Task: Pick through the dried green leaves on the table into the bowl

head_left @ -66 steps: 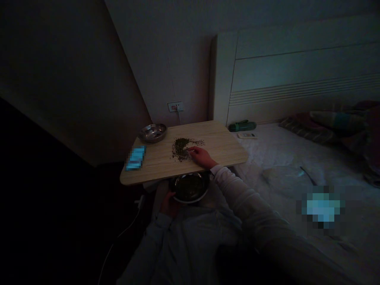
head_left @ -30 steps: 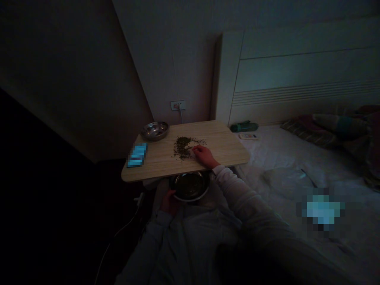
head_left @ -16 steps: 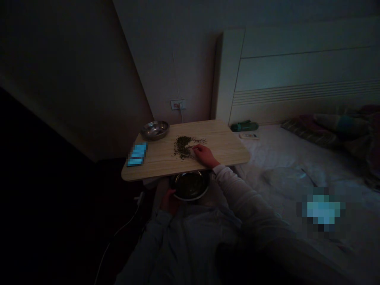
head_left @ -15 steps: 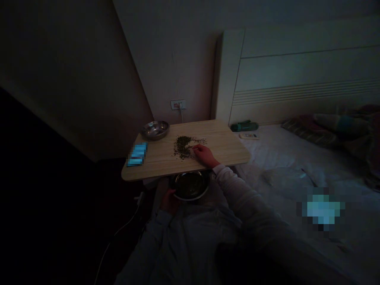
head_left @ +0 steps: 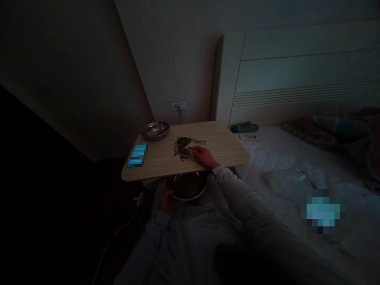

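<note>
- beans [head_left: 181, 145], small, dark and greenish, lie loose on a pale wood table [head_left: 151, 169], thick at the middle, thinning to strays on the right and near sides; the fingertips of the right hand [head_left: 204, 157] meet the pile's right edge, any grip too dim to tell.
- a bowl [head_left: 189, 199], round, shiny-rimmed, sits mouth up on the lap below the table's near edge, its left side held by the left hand [head_left: 168, 203], its inside dark.

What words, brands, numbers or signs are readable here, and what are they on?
None can be read.
Lit screen on the table: pixelated.
Bright patch over the bed: pixelated.
Remote-like handset: markings too small.
Green bottle: too dark to tell.
Bowl at the left hand: no lettering visible.
</note>
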